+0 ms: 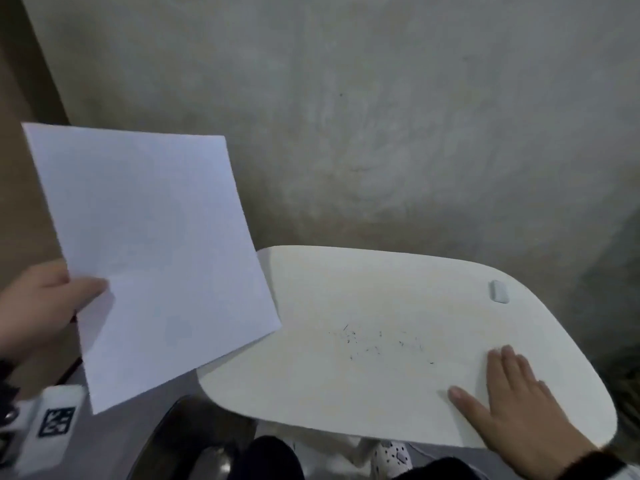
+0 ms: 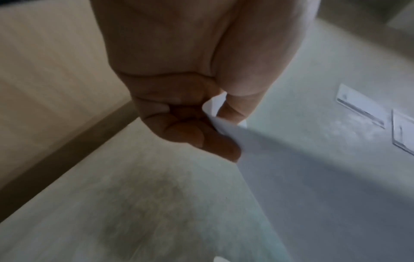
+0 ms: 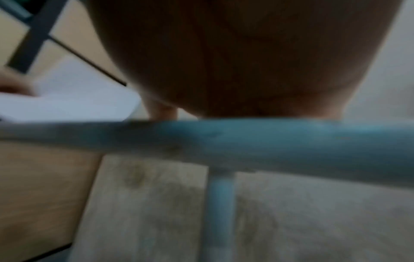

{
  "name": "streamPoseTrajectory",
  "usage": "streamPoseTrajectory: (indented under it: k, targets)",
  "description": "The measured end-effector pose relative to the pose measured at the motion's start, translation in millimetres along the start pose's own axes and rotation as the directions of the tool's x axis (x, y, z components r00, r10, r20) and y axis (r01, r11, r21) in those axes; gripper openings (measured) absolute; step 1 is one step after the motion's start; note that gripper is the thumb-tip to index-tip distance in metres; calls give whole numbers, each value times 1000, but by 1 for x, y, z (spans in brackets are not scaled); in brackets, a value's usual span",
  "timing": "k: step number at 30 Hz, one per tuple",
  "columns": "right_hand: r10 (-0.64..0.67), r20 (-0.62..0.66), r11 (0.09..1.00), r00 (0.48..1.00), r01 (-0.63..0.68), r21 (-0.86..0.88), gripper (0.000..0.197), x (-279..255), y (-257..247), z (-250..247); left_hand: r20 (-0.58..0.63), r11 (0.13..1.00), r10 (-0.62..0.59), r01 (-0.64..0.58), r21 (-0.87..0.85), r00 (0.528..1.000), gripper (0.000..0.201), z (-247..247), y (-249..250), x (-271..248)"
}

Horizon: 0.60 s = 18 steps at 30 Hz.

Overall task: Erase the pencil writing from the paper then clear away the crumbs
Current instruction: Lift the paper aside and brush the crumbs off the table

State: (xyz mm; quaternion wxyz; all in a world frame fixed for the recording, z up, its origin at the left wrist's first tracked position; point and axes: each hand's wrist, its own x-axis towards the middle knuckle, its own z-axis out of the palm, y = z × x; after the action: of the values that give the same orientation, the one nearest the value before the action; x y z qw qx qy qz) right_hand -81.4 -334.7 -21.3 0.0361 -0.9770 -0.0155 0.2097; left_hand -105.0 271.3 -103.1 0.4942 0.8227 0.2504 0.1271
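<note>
My left hand (image 1: 52, 306) pinches the edge of a blank white sheet of paper (image 1: 156, 254) between thumb and curled fingers and holds it in the air, left of the table. The left wrist view shows that pinch on the paper (image 2: 291, 177) by the left hand (image 2: 201, 124). Dark eraser crumbs (image 1: 377, 342) lie scattered on the middle of the small white table (image 1: 311, 393). My right hand (image 1: 509, 400) lies flat with straight fingers on the tabletop, just right of the crumbs. A white eraser (image 1: 498, 291) sits near the table's far right edge.
A grey concrete floor (image 1: 381, 116) surrounds the table. In the right wrist view the table's edge (image 3: 268, 140) and one leg (image 3: 220, 212) show below my palm, blurred. My knees and a spotted shoe (image 1: 391, 459) sit under the table's near edge.
</note>
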Motion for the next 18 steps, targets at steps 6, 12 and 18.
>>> streamPoseTrajectory:
  k: [6,12,18]
  targets:
    - [-303,-34,938,952,305,163,117,11,-93,22,217,959,99,-151,239,971,14,48,164,-24]
    - [-170,-41,903,985,172,394,97,-17,-37,-24,266,799,32,-184,572,963,19,69,169,-16]
    - [-181,68,976,981,188,-111,138,-15,-71,32,226,717,58,-198,668,972,73,81,169,-10]
